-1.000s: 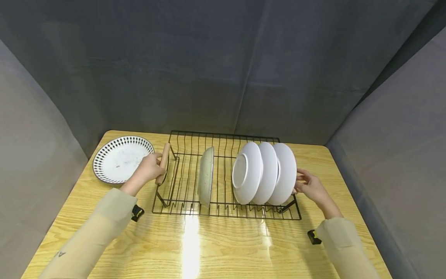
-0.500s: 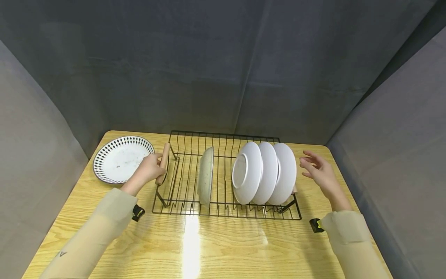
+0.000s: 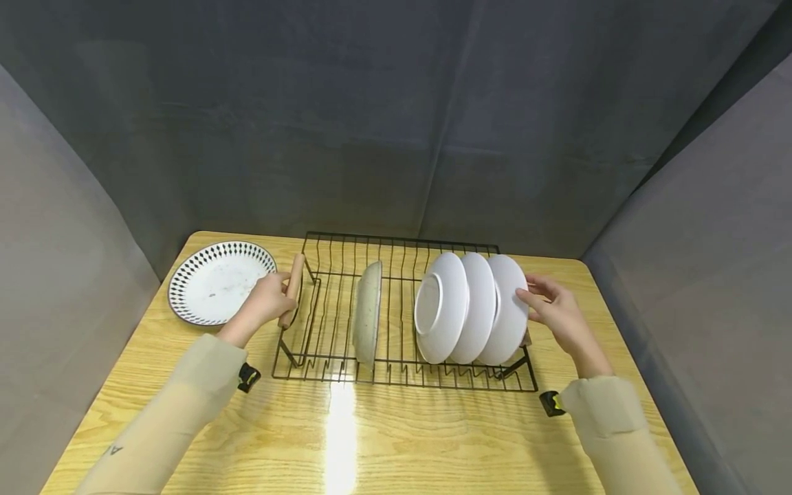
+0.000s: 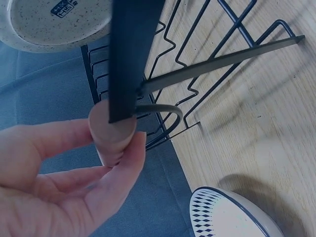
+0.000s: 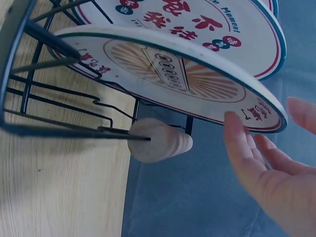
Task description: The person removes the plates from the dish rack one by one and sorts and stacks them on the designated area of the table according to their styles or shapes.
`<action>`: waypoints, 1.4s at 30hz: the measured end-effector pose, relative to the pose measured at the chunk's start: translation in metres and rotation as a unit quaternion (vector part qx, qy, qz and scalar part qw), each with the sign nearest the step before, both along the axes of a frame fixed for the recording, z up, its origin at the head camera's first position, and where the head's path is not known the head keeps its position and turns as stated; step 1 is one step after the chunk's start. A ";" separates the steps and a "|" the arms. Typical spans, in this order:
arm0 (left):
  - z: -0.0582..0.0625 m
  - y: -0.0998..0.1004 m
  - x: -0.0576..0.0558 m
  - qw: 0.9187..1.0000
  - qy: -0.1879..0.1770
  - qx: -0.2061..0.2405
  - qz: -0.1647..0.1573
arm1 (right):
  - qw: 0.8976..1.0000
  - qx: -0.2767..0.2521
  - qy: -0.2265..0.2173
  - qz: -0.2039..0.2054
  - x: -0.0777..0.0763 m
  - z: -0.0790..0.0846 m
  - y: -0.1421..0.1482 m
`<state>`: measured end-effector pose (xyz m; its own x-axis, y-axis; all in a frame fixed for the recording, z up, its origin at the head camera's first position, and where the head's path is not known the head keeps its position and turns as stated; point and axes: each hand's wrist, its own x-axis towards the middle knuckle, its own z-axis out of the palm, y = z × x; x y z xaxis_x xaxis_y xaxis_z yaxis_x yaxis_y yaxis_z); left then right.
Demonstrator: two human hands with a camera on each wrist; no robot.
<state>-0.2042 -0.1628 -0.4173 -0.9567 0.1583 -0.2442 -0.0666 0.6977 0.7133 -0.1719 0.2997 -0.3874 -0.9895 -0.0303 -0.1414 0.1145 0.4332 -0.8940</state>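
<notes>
Now, from the head, the left hand pinches the left handle; the right hand, spread wide, straddles the rim of the right plate, upright in the rack. A loose lift could knock its neighbour. Left wrist: the speckled plate's blue stamp is unreadable. Right wrist: the neighbour bears "Moment" and red Chinese characters.
</notes>
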 end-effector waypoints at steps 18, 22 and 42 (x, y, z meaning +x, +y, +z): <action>0.000 0.003 0.000 1.000 0.009 -0.011 0.003 | 1.000 0.005 -0.007 -0.001 0.002 -0.008 -0.007; 0.000 0.004 0.001 1.000 0.009 -0.011 0.002 | 1.000 0.014 -0.006 -0.006 0.001 -0.007 -0.008; -0.002 0.003 -0.001 1.000 0.002 -0.005 0.009 | 0.999 0.039 -0.004 -0.029 -0.001 -0.001 -0.012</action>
<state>-0.2049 -0.1602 -0.4194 -0.9601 0.1391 -0.2426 -0.0766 0.7035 0.7066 -0.1731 0.2878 -0.3887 -0.9880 0.0390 -0.1493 0.1489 0.4946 -0.8563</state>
